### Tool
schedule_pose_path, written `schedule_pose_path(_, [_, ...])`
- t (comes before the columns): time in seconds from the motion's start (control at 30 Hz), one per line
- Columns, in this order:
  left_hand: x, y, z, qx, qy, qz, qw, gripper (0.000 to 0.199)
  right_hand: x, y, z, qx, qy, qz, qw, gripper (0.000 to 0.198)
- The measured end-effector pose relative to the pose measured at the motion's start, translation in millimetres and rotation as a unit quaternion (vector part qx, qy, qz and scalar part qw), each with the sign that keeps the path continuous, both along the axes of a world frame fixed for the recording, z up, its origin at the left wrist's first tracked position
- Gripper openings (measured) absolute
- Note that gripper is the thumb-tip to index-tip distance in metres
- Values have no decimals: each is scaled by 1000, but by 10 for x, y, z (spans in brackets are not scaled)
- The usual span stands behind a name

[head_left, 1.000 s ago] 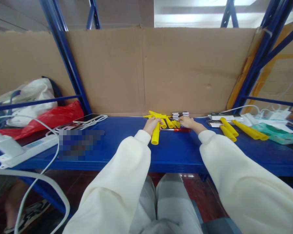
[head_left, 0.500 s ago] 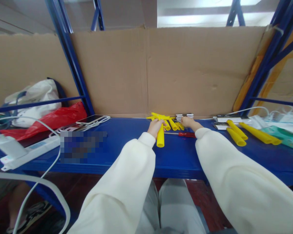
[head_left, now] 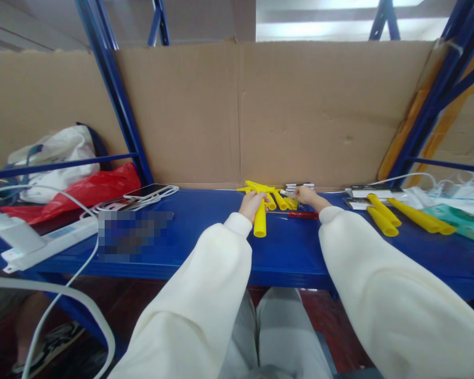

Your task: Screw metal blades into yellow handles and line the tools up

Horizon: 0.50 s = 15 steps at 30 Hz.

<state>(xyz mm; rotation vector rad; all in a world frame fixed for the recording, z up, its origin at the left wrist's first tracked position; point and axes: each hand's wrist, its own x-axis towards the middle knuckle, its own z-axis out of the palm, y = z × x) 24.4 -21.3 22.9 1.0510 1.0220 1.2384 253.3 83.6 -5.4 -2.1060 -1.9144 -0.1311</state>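
Observation:
My left hand (head_left: pixel 253 205) is wrapped round a yellow tapered tube (head_left: pixel 260 225), its wide open end facing me. Beyond that hand lies a pile of more yellow tubes (head_left: pixel 260 186) against the cardboard. My right hand (head_left: pixel 308 196) pinches a small white stick-like piece (head_left: pixel 287 193) that points left, over small yellow pieces (head_left: pixel 291 203). Just behind it sit several black-and-white pen-like sticks (head_left: pixel 299 186). A screwdriver with a red handle (head_left: pixel 303 215) lies on the blue tabletop (head_left: pixel 209 231) between my hands, nearer to me.
To the right are several yellow tubes (head_left: pixel 382 222), black-and-white packs (head_left: pixel 373 192) and a green packet (head_left: pixel 460 222). On the left lie a phone (head_left: pixel 147 191), a white power strip (head_left: pixel 51 245), cables and a red bag (head_left: pixel 90 189). Cardboard (head_left: pixel 300 110) walls off the back.
My right hand has drawn back slightly to the right from the black-and-white sticks, and a white piece now shows in its fingers. The left hand stays on its tube.

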Motion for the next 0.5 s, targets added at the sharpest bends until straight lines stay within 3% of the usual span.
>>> schedule_pose_path(0.27, [4,-18,14,-4,-6,7,1000,12,-18,-62,80,26,16,-16,999,23])
schedule_pose_path(0.5, [-16,42,-25,0,-17,14,1000,11,66,-150,189,53,170,48,983,10])
